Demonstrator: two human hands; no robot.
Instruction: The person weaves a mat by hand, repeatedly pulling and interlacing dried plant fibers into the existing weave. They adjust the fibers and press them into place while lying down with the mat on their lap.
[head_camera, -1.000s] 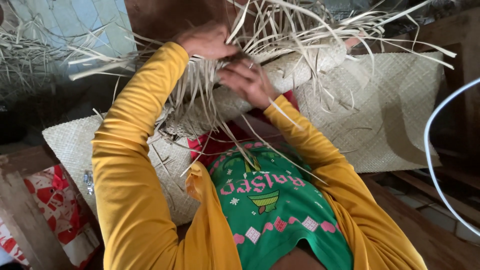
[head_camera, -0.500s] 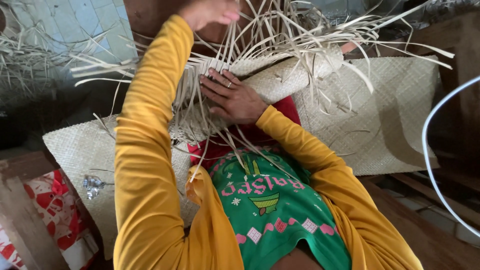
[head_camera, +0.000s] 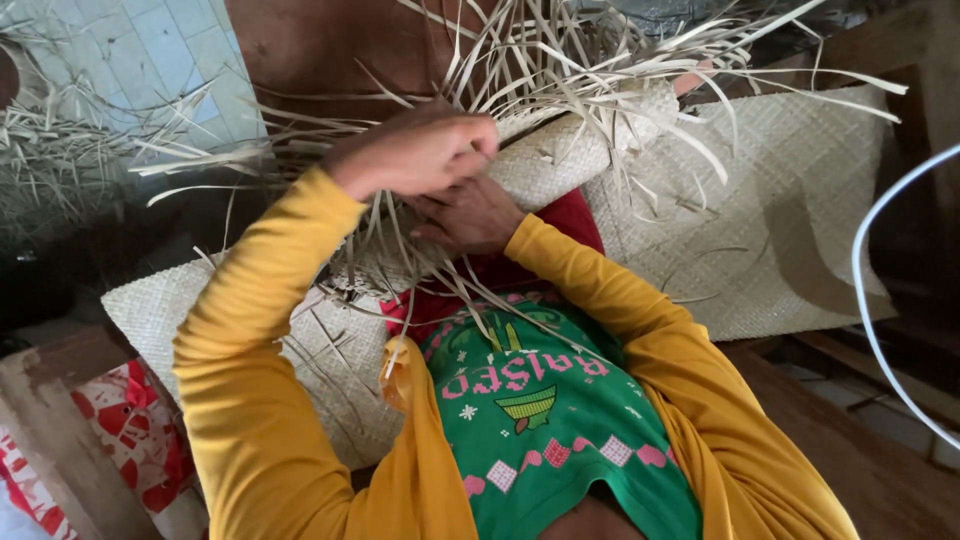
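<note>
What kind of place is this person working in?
Probably a home workspace for hand weaving, not a factory. The left hand and right hand work loose pale strips on a woven mat, with more strips heaped on a tiled floor nearby.

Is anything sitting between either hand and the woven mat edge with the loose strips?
Nothing separate shows. The left hand grips the loose strips directly. The right hand lies on the rolled woven mat, partly covered by the left hand and crossed by a few strips.
</note>
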